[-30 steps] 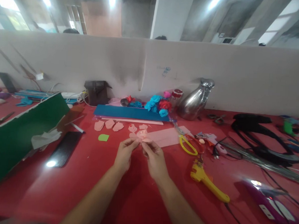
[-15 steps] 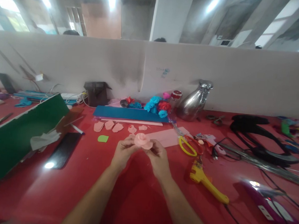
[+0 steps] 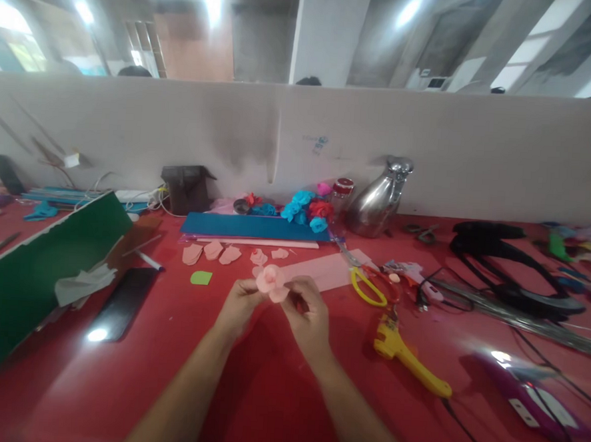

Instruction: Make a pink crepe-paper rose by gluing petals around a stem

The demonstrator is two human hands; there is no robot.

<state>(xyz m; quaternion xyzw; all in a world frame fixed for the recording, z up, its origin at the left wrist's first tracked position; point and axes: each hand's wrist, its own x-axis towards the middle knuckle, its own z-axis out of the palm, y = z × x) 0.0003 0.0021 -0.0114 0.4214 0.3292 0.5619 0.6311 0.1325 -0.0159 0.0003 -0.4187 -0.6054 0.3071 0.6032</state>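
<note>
A pink paper flower (image 3: 270, 281) is held up between my two hands, its layered petals facing me. My left hand (image 3: 239, 305) pinches it from the left and below. On the right, my right hand (image 3: 308, 315) has its thumb and fingers closed at the flower's lower right petal. Behind it on the table lie several cut pink petals (image 3: 212, 250) in small piles and a green paper piece (image 3: 201, 278). A pink paper strip (image 3: 317, 270) stretches out behind my right hand.
Scissors with yellow and red handles (image 3: 368, 289) and a yellow glue gun (image 3: 410, 361) lie on the right, with cords. A phone (image 3: 123, 304) and a green board (image 3: 46, 286) are on the left. Blue paper (image 3: 250, 227), finished flowers (image 3: 303, 208) and a metal jug (image 3: 379, 203) stand behind.
The flower has turned so its centre faces me more, and it has moved slightly left. My right fingers have shifted along its right edge. The camera view has moved a little.
</note>
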